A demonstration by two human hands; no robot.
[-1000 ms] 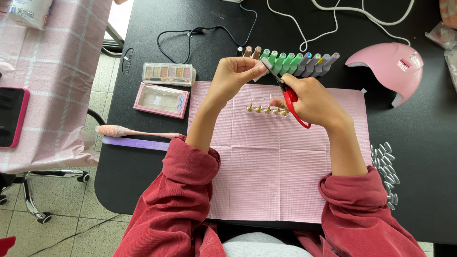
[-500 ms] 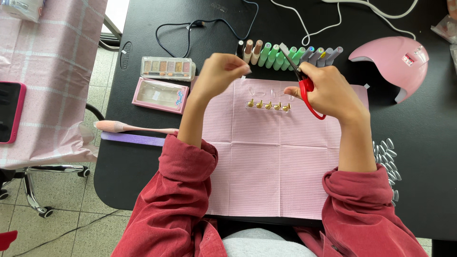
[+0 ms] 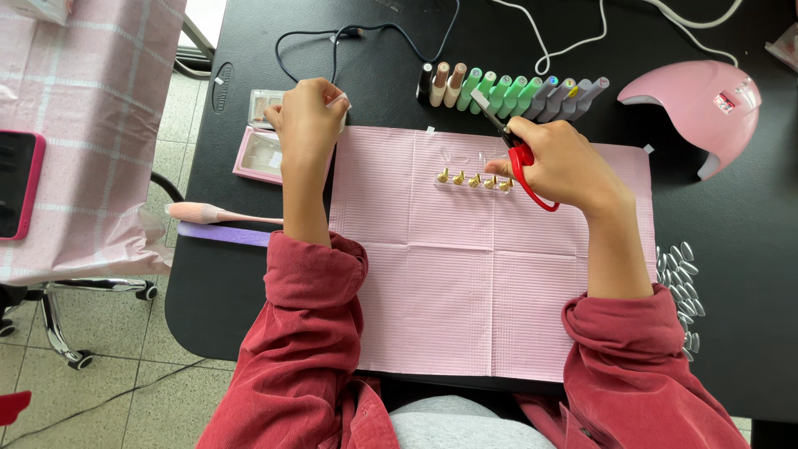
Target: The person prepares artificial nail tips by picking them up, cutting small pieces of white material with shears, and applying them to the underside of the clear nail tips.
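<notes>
Right hand (image 3: 565, 166) grips red-handled scissors (image 3: 517, 154) over the pink mat's (image 3: 499, 283) far edge just above gold nail stands (image 3: 475, 179); left hand (image 3: 309, 120) curled closed over pink boxes (image 3: 259, 150) off the mat's far-left corner, contents unclear.

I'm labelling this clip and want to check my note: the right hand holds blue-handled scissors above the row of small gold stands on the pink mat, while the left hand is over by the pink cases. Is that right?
One detail is off: the scissors in the right hand have red handles, not blue, as the head view shows. The rest holds: the gold stands sit in a row on the pink mat, and the left hand is by the pink cases.
</notes>
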